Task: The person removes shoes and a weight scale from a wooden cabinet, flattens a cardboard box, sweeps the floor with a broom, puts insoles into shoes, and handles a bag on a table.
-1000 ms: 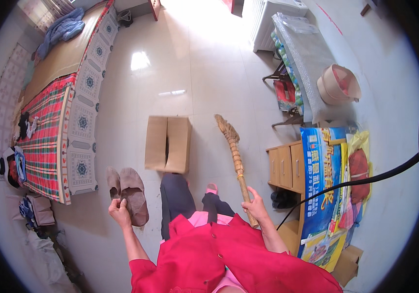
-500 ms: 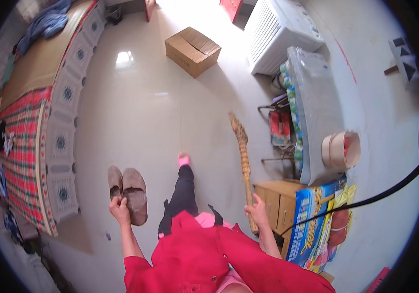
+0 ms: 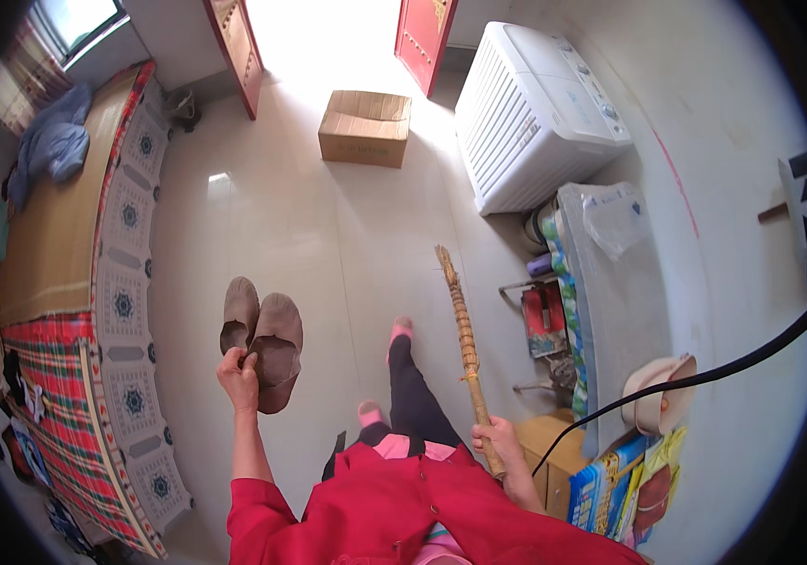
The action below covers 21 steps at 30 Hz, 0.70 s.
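Note:
My left hand [image 3: 239,379] pinches a pair of brown slip-on shoes [image 3: 281,318] by their heel edges. They hang side by side above the tiled floor, toes pointing away from me. In my right hand [image 3: 499,443] is a straw broom [image 3: 464,341], my fingers wrapped round its pale handle. Its ribbed, bound part slants away from me and ends in a frayed tip; whether that tip touches the floor I cannot tell. My feet, in pink footwear, show below, the right one ahead of the left.
Ahead stands a cardboard box [image 3: 363,149] before an open red double door [image 3: 425,42]. A bed [image 3: 55,254] runs along the left. On the right are a white washing machine [image 3: 540,118], a plastic-covered table [image 3: 610,311] and a wooden cabinet [image 3: 554,443]. A black cable [image 3: 704,381] crosses the right side.
I have stepped forward, my right foot now leading. The box and door have shifted in view, and more of the doorway shows. Shoes and broom stay in my hands.

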Available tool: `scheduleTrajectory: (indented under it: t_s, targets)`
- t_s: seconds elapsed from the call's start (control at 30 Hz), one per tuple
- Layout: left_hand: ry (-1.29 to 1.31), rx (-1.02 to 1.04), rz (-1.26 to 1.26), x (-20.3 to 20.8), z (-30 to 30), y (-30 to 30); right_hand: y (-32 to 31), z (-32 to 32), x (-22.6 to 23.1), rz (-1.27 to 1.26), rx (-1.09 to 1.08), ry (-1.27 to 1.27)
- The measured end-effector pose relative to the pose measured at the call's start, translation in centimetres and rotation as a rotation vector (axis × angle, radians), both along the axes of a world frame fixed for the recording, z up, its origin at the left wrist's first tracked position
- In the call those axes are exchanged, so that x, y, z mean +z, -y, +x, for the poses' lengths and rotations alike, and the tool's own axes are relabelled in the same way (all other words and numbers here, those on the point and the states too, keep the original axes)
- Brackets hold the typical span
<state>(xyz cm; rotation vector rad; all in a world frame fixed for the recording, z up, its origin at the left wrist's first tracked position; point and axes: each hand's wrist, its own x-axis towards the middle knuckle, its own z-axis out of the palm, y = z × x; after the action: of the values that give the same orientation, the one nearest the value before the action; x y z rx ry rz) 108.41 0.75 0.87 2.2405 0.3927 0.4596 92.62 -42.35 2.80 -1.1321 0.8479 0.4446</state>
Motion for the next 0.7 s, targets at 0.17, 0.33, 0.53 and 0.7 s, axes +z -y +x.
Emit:
scheduleTrajectory:
  t_s: [0.17, 0.33, 0.53, 0.7]
  targets:
    - [-0.054, 0.020, 0.097, -1.2, 8.8, 0.1, 1.7, 13.9, -0.5, 0.091, 0.022, -0.069]
    - [-0.150, 0.147, 0.156, -2.1, 14.4, -0.5, 2.2, 25.6, 1.0, 0.107, 0.095, -0.091]
    - [-0.215, 0.301, 0.130, -2.8, 22.4, 1.3, 4.8, 39.6, 4.3, 0.036, 0.255, 0.078]
    - [-0.282, 0.300, 0.093, -6.2, 32.8, -0.2, 3.4, 53.4, 4.5, -0.023, 0.320, 0.156]
